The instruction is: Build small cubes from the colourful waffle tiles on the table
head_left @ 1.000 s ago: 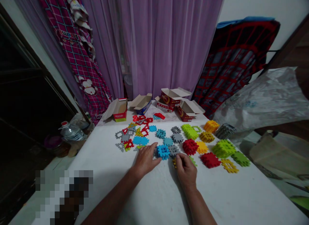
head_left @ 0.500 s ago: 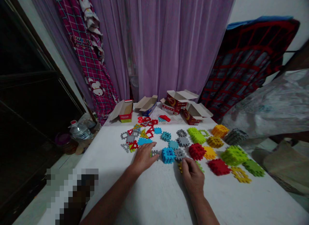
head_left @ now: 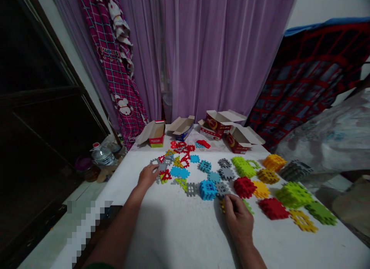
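Left grip point(head_left: 148, 175): fingers apart, tips touching a gray waffle tile point(head_left: 162, 168) at 2 o'clock
Right grip point(head_left: 238, 219): fingers together on a yellow waffle tile point(head_left: 222, 205), partly hidden, at 9 o'clock
Blue waffle cube point(head_left: 208, 190): near, right grip's 10 o'clock
Worktop point(head_left: 173, 226): white, carrying all tiles

"Route between the left hand point(head_left: 148, 175) and right hand point(head_left: 238, 219)?"

"Item: white tabletop point(head_left: 176, 226), passable along the near side. Obstacles further in: blue tile stack point(head_left: 208, 190), gray tile point(head_left: 191, 189)."
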Demonstrator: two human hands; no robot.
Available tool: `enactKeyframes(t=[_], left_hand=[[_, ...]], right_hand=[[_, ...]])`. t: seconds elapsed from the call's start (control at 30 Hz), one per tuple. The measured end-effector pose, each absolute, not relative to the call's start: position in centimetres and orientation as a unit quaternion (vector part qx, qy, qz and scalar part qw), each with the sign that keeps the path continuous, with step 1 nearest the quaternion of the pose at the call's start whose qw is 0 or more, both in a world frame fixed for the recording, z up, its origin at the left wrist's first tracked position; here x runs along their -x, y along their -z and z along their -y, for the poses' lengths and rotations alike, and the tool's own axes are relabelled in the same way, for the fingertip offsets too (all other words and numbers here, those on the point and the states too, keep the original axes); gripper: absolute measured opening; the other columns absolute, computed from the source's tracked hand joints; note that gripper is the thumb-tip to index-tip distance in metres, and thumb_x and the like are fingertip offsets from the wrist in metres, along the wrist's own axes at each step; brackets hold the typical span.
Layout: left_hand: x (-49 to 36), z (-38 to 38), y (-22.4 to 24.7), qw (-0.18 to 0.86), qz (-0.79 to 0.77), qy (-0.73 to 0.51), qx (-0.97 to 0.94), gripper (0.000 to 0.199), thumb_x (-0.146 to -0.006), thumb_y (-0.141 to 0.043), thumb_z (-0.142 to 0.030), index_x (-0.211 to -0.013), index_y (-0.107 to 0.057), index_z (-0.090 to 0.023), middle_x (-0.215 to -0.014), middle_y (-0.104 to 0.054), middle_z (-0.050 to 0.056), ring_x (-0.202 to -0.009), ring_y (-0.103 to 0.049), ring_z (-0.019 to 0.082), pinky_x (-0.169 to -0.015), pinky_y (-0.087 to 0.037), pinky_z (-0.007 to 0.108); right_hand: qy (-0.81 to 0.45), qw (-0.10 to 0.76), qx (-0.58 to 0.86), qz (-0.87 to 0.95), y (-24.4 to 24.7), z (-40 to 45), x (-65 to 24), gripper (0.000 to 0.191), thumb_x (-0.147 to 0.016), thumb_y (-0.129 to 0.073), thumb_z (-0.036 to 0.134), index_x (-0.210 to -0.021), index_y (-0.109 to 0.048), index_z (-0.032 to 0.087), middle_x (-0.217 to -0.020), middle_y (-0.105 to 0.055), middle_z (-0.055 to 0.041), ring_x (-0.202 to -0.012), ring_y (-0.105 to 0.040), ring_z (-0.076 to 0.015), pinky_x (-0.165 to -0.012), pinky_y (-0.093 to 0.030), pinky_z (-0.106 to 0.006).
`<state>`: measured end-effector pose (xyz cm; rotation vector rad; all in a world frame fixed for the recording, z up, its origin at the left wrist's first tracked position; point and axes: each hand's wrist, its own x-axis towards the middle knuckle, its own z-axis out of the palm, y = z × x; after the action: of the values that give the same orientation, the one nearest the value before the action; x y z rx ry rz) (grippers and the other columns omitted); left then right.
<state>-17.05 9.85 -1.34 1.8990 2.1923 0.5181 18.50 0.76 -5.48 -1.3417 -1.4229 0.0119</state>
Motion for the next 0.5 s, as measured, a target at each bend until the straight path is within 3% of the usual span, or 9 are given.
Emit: enactKeyframes(t=[0.2,0.4,0.5], left_hand=[[16.8,-10.3,0.3,0.083,-0.733,-0.097,-0.668,0.043,-0.083,-0.066,-0.043,-0.123,-0.067,-0.027,-0.127,-0.068,0.006,-0.117,-0.061,0.026,-0.097,-0.046,0.034],[14.7,-11.4,-0.9,0.050,-0.750,-0.060,-0.657,0.052,-0.078,-0.067,-0.054,-0.119,-0.066,-0.023,-0.125,-0.066,0.011,-0.117,-0.059,0.030,-0.094,-0.047,0.037],[13.7,-11.8,-0.9,0.055,-0.765,-0.053,-0.639,0.053,-0.080,-0.065,-0.052,-0.123,-0.064,-0.021,-0.126,-0.065,0.013,-0.116,-0.061,0.029,-0.093,-0.048,0.037]], right_hand=[[0.001,0.551,0.571,0.608,5.6,-0.8,-18.6,0.027,-0.092,-0.055,0.038,-0.083,-0.069,0.017,-0.074,-0.072,-0.0051,-0.064,-0.067,-0.0160,-0.062,-0.051,-0.024],[-0.006,0.548,0.576,0.607,5.5,-0.7,-18.6,0.027,-0.092,-0.054,0.038,-0.082,-0.069,0.018,-0.075,-0.072,-0.0051,-0.065,-0.067,-0.0159,-0.062,-0.050,-0.024],[-0.013,0.548,0.578,0.604,5.8,-0.7,-18.6,0.025,-0.091,-0.055,0.038,-0.083,-0.069,0.019,-0.076,-0.073,-0.0049,-0.067,-0.067,-0.0160,-0.064,-0.051,-0.024]])
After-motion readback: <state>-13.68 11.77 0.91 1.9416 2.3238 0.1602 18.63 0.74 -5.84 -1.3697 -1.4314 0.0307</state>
